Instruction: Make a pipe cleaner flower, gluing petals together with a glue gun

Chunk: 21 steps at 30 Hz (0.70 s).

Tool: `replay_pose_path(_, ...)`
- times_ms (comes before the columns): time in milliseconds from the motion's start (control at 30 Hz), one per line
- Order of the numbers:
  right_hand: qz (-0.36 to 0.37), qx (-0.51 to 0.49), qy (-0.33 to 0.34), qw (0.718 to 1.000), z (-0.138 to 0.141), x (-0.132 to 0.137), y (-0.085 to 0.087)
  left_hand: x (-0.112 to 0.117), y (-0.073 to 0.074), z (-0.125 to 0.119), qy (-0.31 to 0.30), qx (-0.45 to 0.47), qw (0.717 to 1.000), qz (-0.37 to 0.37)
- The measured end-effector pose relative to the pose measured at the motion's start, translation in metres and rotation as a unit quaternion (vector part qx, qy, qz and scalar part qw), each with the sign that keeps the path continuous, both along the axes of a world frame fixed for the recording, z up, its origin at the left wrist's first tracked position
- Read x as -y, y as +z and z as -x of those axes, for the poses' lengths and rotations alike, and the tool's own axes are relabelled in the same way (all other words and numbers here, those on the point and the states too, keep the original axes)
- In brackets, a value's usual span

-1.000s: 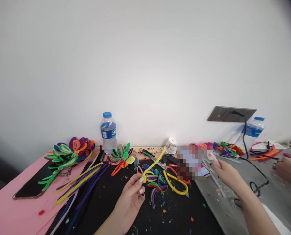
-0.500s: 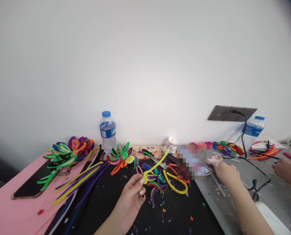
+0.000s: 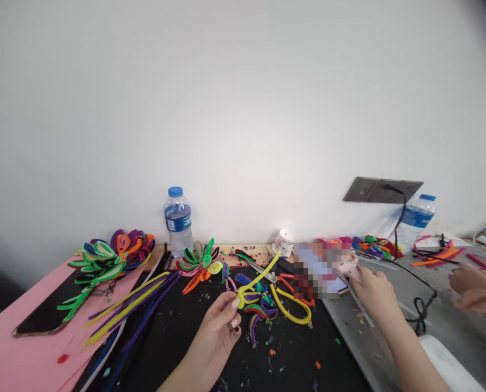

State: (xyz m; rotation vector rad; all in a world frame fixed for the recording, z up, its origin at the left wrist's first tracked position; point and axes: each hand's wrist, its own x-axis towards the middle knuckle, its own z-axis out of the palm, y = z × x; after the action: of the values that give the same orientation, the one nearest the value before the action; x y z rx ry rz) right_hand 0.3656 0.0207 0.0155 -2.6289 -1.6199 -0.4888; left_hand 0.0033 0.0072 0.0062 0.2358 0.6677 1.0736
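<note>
My left hand (image 3: 222, 326) pinches a yellow pipe cleaner (image 3: 263, 279) at its coiled lower end, the long tail slanting up and right. Just behind the fingertips lie purple, green and red pipe-cleaner loops (image 3: 256, 307), partly hidden. To the right, my right hand (image 3: 372, 288) has its fingers closed on a small pale pinkish-white item (image 3: 348, 267), whose kind I cannot make out. Beside it is a phone (image 3: 341, 284) with a blurred screen. Scissors with orange handles (image 3: 286, 283) and a bent yellow pipe cleaner (image 3: 294, 318) rest between my hands.
Multicoloured pipe-cleaner flowers (image 3: 202, 261), loose purple and yellow stems (image 3: 137, 299), a dark phone (image 3: 42, 313) and a water bottle (image 3: 178, 223) stand or lie leftward. A paper cup (image 3: 284, 242) is by the wall. Rightward are a black cable (image 3: 414, 277) and another person's hand (image 3: 474, 288).
My right hand and the pale item have shifted slightly left and the item looks turned. The other person's hand has moved. My left hand keeps its hold; the whole view has shifted a little.
</note>
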Motion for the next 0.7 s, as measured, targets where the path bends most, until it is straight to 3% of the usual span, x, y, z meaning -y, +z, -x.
replay_pose_path(167, -0.073, 0.023, 0.039, 0.996, -0.006, 0.004, -0.005, 0.001, 0.001, 0.000, 0.001, 0.004, 1.000, -0.003)
replay_pose_path(333, -0.169, -0.005, 0.175, 0.970, -0.008, 0.006, -0.003, 0.001, 0.002, 0.000, -0.004, 0.002, 1.000, -0.005)
replay_pose_path(400, -0.193, -0.013, 0.195, 0.962, -0.006, 0.007, 0.000, 0.001, 0.002, 0.000, -0.004, 0.002, 1.000, -0.004)
replay_pose_path(533, -0.203, -0.041, 0.095, 0.974, -0.003, 0.013, 0.004, 0.000, 0.001, 0.001, 0.000, 0.001, 1.000, -0.005)
replay_pose_path(700, -0.056, -0.071, -0.026, 0.996, -0.019, 0.026, 0.001, -0.001, -0.001, 0.001, -0.005, 0.000, 1.000, -0.001)
